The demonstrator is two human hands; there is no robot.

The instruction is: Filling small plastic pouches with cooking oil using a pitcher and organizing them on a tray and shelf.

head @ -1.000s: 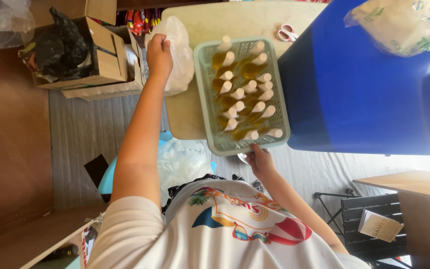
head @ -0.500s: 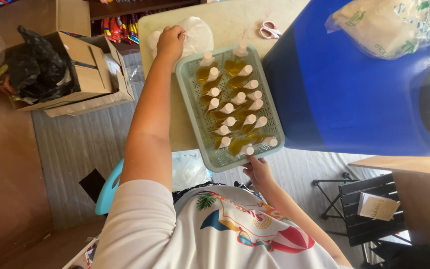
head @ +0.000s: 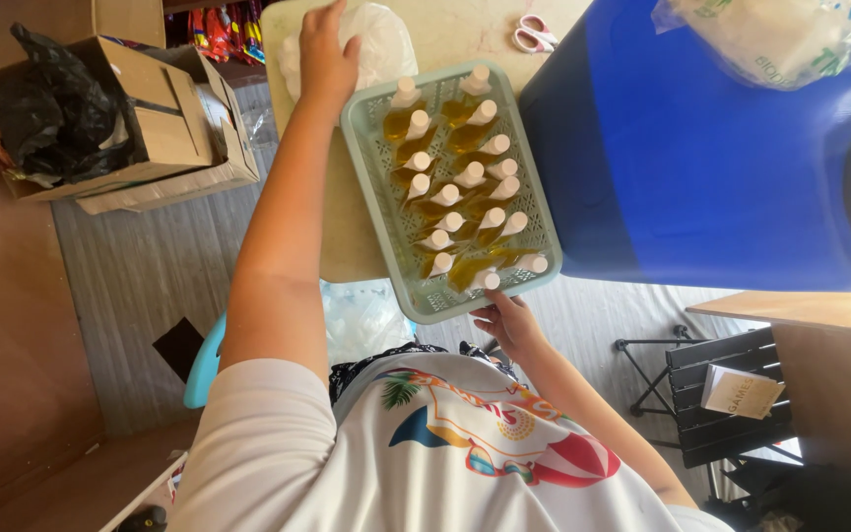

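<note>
A pale green slotted tray (head: 382,187) lies on a light tabletop (head: 445,39), its long side running away from the person and its near end jutting past the table's edge. It is packed with small bottles of yellow oil (head: 445,202), each with a white cap, lying in rough rows and leaning against one another. The right hand (head: 507,320) is at the tray's near rim — fingers curled up under and around the edge, closed on it, just below the nearest bottle. The left hand (head: 324,54) reaches along the tray's far left side with the arm fully stretched; it rests, fingers bent, on a clear plastic bag (head: 378,44) that lies on the table just beside the tray's far corner. Whether it grips the bag or only presses on it cannot be told, since the palm faces down and hides the fingertips. Beyond the tray, near the table's far edge, lies a pair of pink-handled scissors (head: 534,34). A big blue barrel (head: 682,167) stands close against the tray's right side, with another clear bag (head: 780,39) on top of it. To the left, well apart from the table, an open cardboard box (head: 164,128) sits on the floor — a black plastic bag (head: 56,108) is stuffed into it.
</note>
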